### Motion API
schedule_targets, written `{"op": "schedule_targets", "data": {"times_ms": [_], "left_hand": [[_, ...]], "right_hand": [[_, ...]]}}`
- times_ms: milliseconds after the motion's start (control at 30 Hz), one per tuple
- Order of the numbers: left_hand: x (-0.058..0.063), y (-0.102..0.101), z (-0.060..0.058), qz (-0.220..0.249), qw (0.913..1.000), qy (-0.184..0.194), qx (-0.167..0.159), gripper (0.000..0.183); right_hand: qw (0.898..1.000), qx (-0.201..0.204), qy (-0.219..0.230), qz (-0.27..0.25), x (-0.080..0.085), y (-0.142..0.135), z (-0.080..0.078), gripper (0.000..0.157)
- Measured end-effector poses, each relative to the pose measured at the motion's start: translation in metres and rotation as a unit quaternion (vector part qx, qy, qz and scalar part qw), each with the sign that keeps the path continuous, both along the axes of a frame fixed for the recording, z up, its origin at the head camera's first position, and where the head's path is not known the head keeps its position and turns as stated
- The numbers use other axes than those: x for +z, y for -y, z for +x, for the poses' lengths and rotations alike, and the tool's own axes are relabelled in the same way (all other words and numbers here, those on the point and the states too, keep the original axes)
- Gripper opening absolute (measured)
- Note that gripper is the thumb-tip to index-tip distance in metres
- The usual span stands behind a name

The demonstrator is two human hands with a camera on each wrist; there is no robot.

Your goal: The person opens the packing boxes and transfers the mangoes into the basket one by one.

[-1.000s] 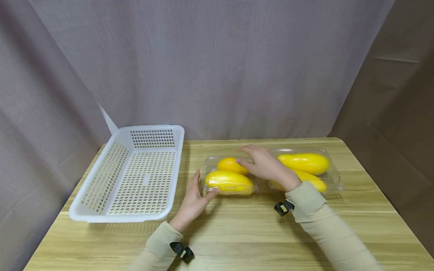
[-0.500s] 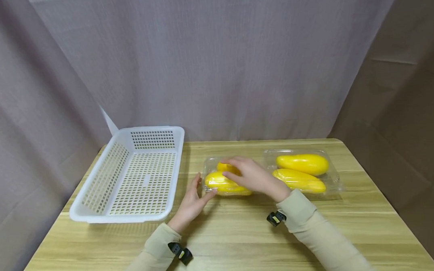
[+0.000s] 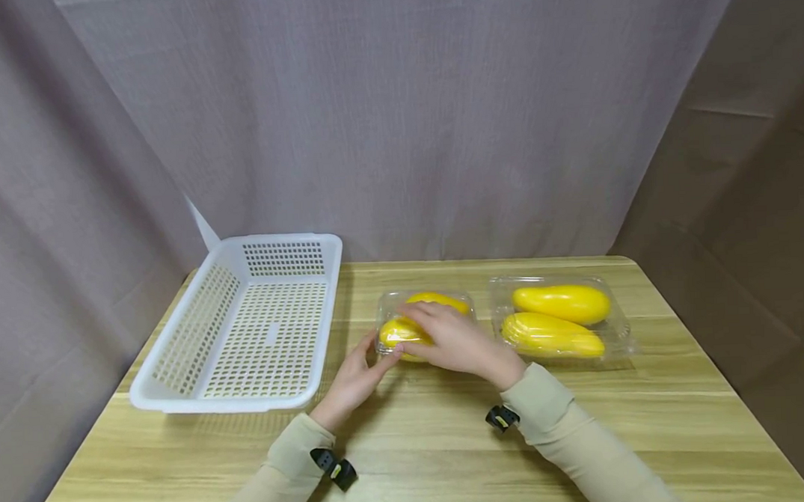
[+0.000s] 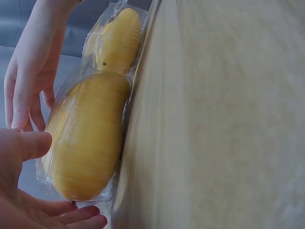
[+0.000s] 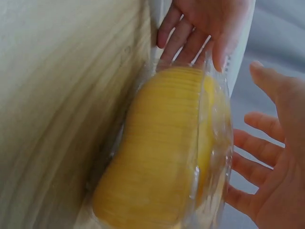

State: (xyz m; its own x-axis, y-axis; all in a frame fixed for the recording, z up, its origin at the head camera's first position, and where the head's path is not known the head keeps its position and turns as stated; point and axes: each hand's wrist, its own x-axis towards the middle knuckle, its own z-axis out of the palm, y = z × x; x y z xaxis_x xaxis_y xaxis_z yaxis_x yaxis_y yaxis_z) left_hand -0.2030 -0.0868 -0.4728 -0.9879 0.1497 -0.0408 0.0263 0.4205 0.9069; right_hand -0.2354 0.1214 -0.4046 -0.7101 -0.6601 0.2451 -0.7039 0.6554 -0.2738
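Note:
In the head view, a clear plastic clamshell box (image 3: 384, 304) with yellow oblong fruits (image 3: 396, 332) sits mid-table; its lid looks closed over them. My left hand (image 3: 351, 380) rests at the box's left end, thumb along its front edge and fingers extended by the end, as the left wrist view shows. My right hand (image 3: 454, 340) lies across the lid from the right, covering part of the front fruit. In the right wrist view its fingers (image 5: 259, 143) spread lightly curved along the lid. Whether they press cannot be told.
To the right stands a second clear plastic box (image 3: 617, 320) with two yellow fruits (image 3: 561, 305). At the left is a white perforated basket (image 3: 318, 337). Grey curtains (image 3: 397, 131) hang behind the wooden table (image 3: 424, 460).
My right hand has moved left and toward me, from between the boxes onto the left box's lid. My left hand has stayed at the box's left end.

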Motion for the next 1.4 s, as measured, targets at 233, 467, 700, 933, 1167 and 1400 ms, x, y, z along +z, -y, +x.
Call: {"op": "schedule_targets", "data": {"times_ms": [233, 467, 700, 933, 1167, 1400], "left_hand": [[-0.002, 0.002, -0.001, 0.006, 0.9999, -0.007, -0.010, 0.084], [-0.003, 0.005, -0.002, 0.004, 0.9996, -0.021, -0.021, 0.079], [-0.003, 0.008, -0.002, 0.020, 0.9988, -0.030, -0.032, 0.073], [-0.005, 0.009, -0.002, 0.029, 0.9990, -0.023, -0.024, 0.073], [-0.006, 0.009, -0.002, 0.029, 0.9994, -0.017, -0.011, 0.071], [-0.005, 0.008, -0.001, 0.039, 0.9991, -0.012, -0.002, 0.068]], "right_hand": [[0.999, 0.024, -0.033, 0.025, -0.008, 0.005, 0.001, 0.069], [0.996, 0.035, -0.070, 0.039, -0.013, 0.007, 0.000, 0.064], [0.996, 0.036, -0.074, 0.036, -0.014, 0.006, -0.002, 0.060], [0.996, 0.047, -0.071, 0.034, -0.013, 0.004, -0.003, 0.055], [0.993, 0.062, -0.085, 0.048, -0.011, 0.005, -0.005, 0.053], [0.992, 0.058, -0.097, 0.057, -0.012, 0.007, -0.006, 0.050]]}}
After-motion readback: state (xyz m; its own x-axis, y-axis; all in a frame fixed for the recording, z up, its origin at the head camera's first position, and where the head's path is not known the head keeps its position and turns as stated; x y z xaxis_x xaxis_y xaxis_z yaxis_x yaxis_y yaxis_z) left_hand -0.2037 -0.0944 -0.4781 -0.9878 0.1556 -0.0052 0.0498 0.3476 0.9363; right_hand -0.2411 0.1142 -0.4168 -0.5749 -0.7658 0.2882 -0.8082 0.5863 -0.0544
